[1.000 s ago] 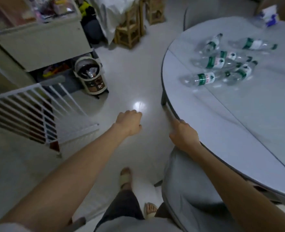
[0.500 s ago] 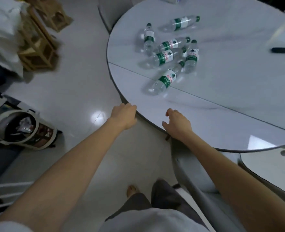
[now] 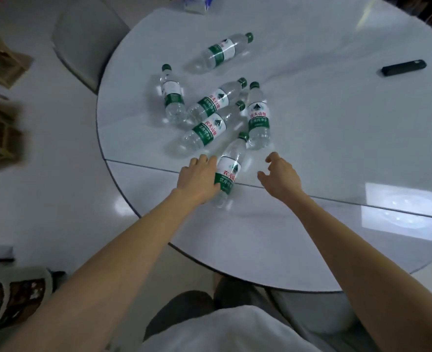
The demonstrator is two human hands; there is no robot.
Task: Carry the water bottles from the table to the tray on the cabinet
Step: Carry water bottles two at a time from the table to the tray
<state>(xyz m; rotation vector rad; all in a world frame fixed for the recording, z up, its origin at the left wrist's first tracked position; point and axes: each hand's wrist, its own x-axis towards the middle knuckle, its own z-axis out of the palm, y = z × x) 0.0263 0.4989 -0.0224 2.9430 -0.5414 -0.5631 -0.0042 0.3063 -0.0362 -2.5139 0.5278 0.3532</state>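
Now we are reaching over the round table [image 3: 311, 138], where half a second ago both of our hands were hanging back at its near edge. Going from left to right: our left hand [image 3: 197, 180] is closing on the nearest bottle [image 3: 228, 171], its fingers curling against the bottle's left side at the label, though we cannot tell whether they are wrapping fully round it; the bottle is lying on its side on the table, cap pointing away from us. Just beyond those fingertips, the other bottles are lying in a loose cluster: one to the far left of the fingers [image 3: 173, 96], two slanting ones [image 3: 216, 100] [image 3: 209, 129] straight ahead of them, and another well beyond, alone [image 3: 221, 53]. Our right hand [image 3: 279, 177] is hovering just right of the nearest bottle, fingers spread wide and loosely bent, holding nothing. Just ahead of its fingertips one more bottle [image 3: 258, 118] is lying, apart from them. Far to the right of those fingers a dark slim object [image 3: 404, 68] is resting on the table.

All six bottles are lying on the table, so we are judging the carrying as only beginning: the approach is done and the first pickup is under way. The tray and cabinet are not in view.
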